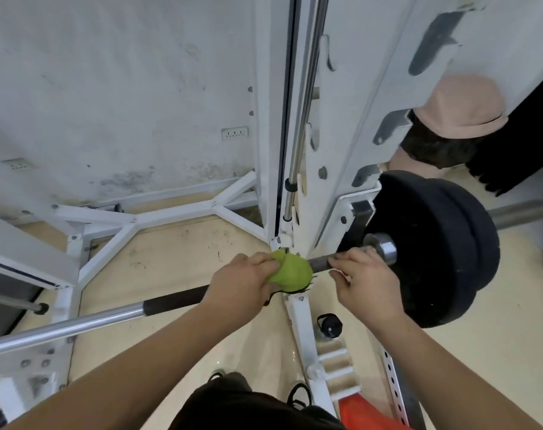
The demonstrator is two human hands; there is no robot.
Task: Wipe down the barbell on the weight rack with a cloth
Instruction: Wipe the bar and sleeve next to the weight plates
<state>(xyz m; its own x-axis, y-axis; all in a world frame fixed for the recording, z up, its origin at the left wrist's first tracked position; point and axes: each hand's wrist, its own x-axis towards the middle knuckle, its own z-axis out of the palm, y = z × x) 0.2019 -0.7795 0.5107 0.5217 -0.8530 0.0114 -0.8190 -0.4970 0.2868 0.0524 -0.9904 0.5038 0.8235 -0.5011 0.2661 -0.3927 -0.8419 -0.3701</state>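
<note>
Near white steel rack upright (298, 125), lime-green cloth (291, 271) is clamped round dark steel barbell (174, 301) by left hand (239, 287); bar is steadied by closed right hand (361, 277). Wiping under way; sliding stroke is needed next.

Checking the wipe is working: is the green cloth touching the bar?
Touching. The head view shows the green cloth wrapped around the bar, gripped by the left hand.

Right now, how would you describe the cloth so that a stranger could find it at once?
Find the white weight rack and the barbell that crosses in front of its upright. The cloth is wrapped around the bar just inside the black weight plates, gripped by the left hand. It is the only bright yellow-green thing among white, black and metal.
</note>
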